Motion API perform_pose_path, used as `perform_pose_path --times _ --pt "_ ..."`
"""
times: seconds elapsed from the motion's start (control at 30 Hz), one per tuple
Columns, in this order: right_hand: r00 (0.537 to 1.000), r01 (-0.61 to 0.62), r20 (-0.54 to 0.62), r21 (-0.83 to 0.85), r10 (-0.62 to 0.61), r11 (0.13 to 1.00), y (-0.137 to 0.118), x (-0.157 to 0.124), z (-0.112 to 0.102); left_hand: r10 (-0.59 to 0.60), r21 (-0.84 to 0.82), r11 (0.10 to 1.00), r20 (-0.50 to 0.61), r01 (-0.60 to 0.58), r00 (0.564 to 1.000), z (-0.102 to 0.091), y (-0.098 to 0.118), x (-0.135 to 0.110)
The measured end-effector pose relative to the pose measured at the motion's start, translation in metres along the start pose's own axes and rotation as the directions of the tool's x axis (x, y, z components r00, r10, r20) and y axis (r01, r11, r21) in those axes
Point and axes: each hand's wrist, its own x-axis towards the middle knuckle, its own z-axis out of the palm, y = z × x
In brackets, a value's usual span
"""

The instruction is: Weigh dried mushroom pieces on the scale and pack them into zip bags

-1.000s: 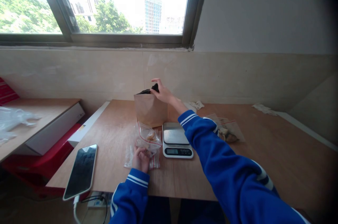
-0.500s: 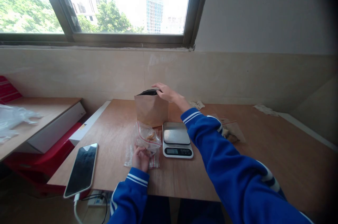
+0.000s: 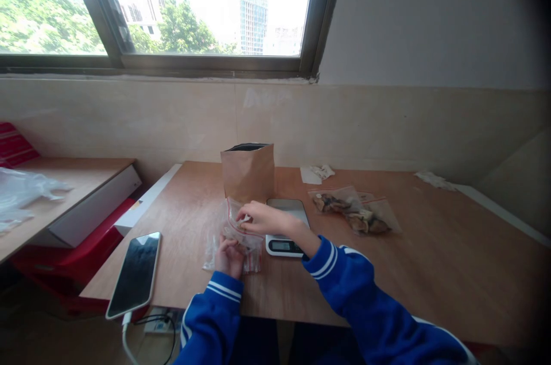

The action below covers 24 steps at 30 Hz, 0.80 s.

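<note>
One clear zip bag (image 3: 231, 226) sat beside the digital scale (image 3: 283, 248); left hand (image 3: 231, 260) gripped its lower part, right hand (image 3: 267, 220) curled at its mouth, hold unclear. Judged light, limp, slippery; best pinched at rim.

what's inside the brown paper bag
Only the dark lining shows at the open mouth of the brown paper bag; its front hides whatever lies deeper, so any contents cannot be seen.
</note>
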Motion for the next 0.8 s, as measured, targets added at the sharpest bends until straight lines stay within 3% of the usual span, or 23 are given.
perform_pose_path --times 0.13,0.2,0.3,0.37,0.43,0.5,0.53,0.57,0.6,0.73,0.8 --pt "0.993 0.008 0.116 -0.154 0.010 0.988 0.006 0.002 0.009 -0.016 -0.010 1.000 -0.010 0.016 1.000 -0.004 0.000 0.003" --pt "0.993 0.003 0.122 -0.114 0.011 0.993 0.008 0.001 0.003 -0.031 -0.009 0.999 -0.019 0.031 0.999 -0.007 -0.001 0.005" --pt "1.000 -0.015 0.016 0.104 0.013 0.995 0.012 0.000 -0.020 -0.063 -0.015 0.998 -0.031 0.063 0.998 -0.010 -0.001 0.008" --pt "0.986 0.009 -0.164 0.217 0.028 0.976 0.017 0.005 -0.043 -0.074 -0.030 0.997 -0.025 0.073 0.997 -0.010 -0.001 0.008" --pt "0.914 0.072 -0.405 0.259 0.040 0.963 0.026 0.017 -0.068 -0.079 -0.041 0.996 -0.013 0.079 0.997 -0.010 -0.001 0.008" --pt "0.774 0.121 -0.630 0.249 0.066 0.961 0.037 0.037 -0.091 -0.080 -0.042 0.996 -0.007 0.079 0.997 -0.008 -0.001 0.007" --pt "0.714 0.120 -0.697 0.218 0.068 0.969 0.044 0.049 -0.099 -0.078 -0.043 0.996 -0.003 0.078 0.997 -0.008 -0.001 0.006" --pt "0.688 0.106 -0.723 0.188 0.065 0.976 0.050 0.060 -0.106 -0.075 -0.047 0.996 0.002 0.075 0.997 -0.008 -0.001 0.005" --pt "0.695 0.081 -0.716 0.159 0.058 0.984 0.056 0.071 -0.109 -0.072 -0.053 0.996 0.010 0.072 0.997 -0.008 -0.001 0.005" --pt "0.839 -0.038 -0.542 0.040 0.054 0.998 0.073 0.095 -0.102 -0.068 -0.088 0.994 0.049 0.072 0.996 -0.010 0.000 0.006" --pt "0.871 -0.084 -0.486 0.002 0.074 0.996 0.076 0.097 -0.095 -0.082 -0.098 0.991 0.058 0.088 0.995 -0.013 0.000 0.008"
